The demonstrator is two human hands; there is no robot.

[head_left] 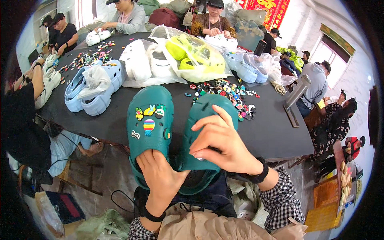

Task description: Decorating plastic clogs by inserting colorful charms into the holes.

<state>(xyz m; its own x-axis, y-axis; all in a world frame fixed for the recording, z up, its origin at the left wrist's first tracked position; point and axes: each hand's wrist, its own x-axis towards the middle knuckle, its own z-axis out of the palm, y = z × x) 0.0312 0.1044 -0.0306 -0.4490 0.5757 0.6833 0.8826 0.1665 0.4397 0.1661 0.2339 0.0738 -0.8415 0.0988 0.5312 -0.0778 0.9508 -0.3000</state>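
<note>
Hands (218, 140) touch green clogs (159, 127), one bearing a letter-shaped charm (135, 135).

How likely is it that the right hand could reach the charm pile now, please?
Probably yes: the charm pile lies largely uncovered just beyond the right green clog, over which the right hand bends.

Left grip (162, 174) partly inside charm-decorated green clog (160, 123)

Over my link I make out a shoe workshop — capped workers (134, 20) around a black table (276, 140) strewn with loose charms (230, 94), bagged yellow-green clogs (204, 66) and charm-studded green clogs (158, 120) up close, bulging sacks (164, 17) heaped behind.
</note>
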